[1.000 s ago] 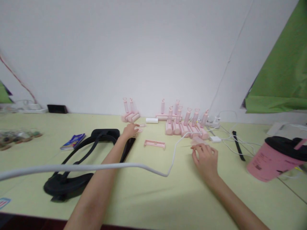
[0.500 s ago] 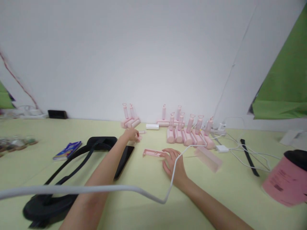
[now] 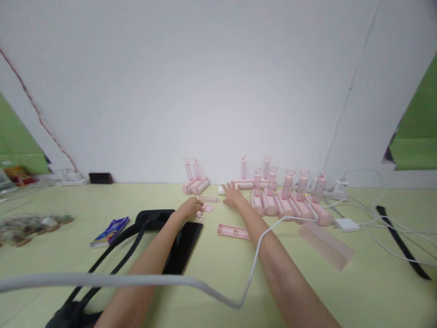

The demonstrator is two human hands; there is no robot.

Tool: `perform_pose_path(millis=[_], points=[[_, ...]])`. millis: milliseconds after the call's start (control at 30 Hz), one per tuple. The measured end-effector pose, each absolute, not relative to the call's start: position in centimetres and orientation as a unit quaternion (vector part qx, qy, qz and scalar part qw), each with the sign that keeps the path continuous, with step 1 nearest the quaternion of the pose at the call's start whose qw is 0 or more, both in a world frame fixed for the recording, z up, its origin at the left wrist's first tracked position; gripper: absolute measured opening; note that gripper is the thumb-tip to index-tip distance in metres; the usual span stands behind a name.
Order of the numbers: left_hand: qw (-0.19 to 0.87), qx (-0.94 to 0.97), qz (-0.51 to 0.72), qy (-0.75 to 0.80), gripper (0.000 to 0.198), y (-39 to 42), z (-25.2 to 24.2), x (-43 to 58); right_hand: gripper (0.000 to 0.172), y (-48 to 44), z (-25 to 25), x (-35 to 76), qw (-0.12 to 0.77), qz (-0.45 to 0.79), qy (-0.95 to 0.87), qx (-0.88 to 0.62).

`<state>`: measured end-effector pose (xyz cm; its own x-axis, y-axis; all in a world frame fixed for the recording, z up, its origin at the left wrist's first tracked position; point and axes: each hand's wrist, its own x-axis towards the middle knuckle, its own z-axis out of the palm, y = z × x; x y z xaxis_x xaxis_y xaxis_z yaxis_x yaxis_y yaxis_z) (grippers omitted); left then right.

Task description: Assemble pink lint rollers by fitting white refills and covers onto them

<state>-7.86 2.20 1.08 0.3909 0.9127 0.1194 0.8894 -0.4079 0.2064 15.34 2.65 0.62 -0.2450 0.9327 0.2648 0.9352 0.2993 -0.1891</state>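
My left hand [image 3: 190, 207] rests low over the table with its fingers curled in among small pink parts [image 3: 208, 208]. What its fingertips grip, if anything, is too small to make out. A pink heart-shaped loop [image 3: 200, 218] lies just below it, and a clear pinkish tube [image 3: 209, 199] lies behind the parts. My right hand [image 3: 233, 196] reaches forward with fingers spread, at a white cylinder [image 3: 221, 190] it partly covers. Nearer me, a pink open half-shell [image 3: 233, 231] lies flat, its right end hidden by my right forearm.
Pink cylinders with upright clear tubes stand in a left group [image 3: 196, 186] and a right group [image 3: 290, 205]. A white cable [image 3: 254, 269] crosses the foreground. A black phone-like slab [image 3: 186, 246], black headset straps [image 3: 126, 246], a translucent sleeve [image 3: 326, 243] and a charger [image 3: 346, 224] lie around.
My right hand has let go of the pink half-shell and moved forward to the white cylinder. My left hand stays by the small pink parts. The view has shifted slightly.
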Motion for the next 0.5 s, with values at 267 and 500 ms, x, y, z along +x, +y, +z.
perform_pose_path(millis=[267, 500], points=[[0.03, 0.851, 0.063, 0.52, 0.019, 3.8, -0.3, -6.5, 0.041, 3.5, -1.2, 16.6, 0.146, -0.029, -0.748, -0.647], [0.002, 0.867, 0.06, 0.494, 0.035, 2.8, -0.4, -6.3, 0.051, 0.6, 1.3, 17.5, 0.167, -0.02, -0.745, -0.645]])
